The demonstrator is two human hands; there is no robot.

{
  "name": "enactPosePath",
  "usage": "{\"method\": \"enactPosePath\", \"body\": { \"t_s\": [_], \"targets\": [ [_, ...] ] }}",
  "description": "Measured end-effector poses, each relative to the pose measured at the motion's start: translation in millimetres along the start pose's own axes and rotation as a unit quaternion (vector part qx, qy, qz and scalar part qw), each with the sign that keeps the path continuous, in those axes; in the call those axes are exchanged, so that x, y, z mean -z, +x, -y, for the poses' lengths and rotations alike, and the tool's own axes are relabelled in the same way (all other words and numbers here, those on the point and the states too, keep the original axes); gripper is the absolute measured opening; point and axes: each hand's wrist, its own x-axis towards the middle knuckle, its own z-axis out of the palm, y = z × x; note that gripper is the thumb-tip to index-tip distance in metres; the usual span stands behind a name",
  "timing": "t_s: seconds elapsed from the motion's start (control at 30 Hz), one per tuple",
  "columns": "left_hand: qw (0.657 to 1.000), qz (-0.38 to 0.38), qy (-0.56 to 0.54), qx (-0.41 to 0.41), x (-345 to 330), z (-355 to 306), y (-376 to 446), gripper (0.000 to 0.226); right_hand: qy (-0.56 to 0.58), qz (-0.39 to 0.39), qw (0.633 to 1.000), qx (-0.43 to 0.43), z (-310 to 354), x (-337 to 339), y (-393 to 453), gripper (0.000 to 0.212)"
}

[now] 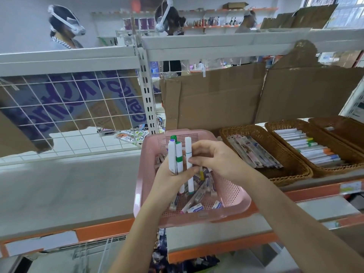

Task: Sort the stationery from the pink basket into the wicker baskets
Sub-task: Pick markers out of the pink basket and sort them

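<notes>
A person's left hand [171, 176] is curled around a bundle of white plastic markers [178, 156], held upright above the pink perforated plastic basket [149, 154]. At least 3 markers show in the bundle, with purple and green caps at the top. Just right of that grip, the right hand [214, 160] pinches the rightmost marker, fingertips pressed on its barrel, either adding it to the bundle or straightening it.

Below the grip, the pink basket holds small boxed erasers [195, 209] and a few loose markers, so the sorting looks partly done. The step in hand appears to be gathering markers.

To the right of the hands sit 3 brown wicker baskets in a row. The nearest wicker basket [295, 174] holds flat patterned packets; the middle wicker basket [275, 125] holds white markers like those gripped. The next move likely calls for carrying the bundle right, over the nearest basket's rim, and laying it flat.

Open room lies above the baskets; the cardboard sheet [216, 99] behind limits reach backward.
</notes>
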Motion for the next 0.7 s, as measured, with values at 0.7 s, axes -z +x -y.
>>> {"method": "enactPosePath", "body": {
  "t_s": [0.7],
  "targets": [
    [0.974,-0.152,0.166,-0.013,-5,19,5,0.009,-0.447,-0.076,0.891,0.004,-54,-15,-33,0.019]
  ]
}}
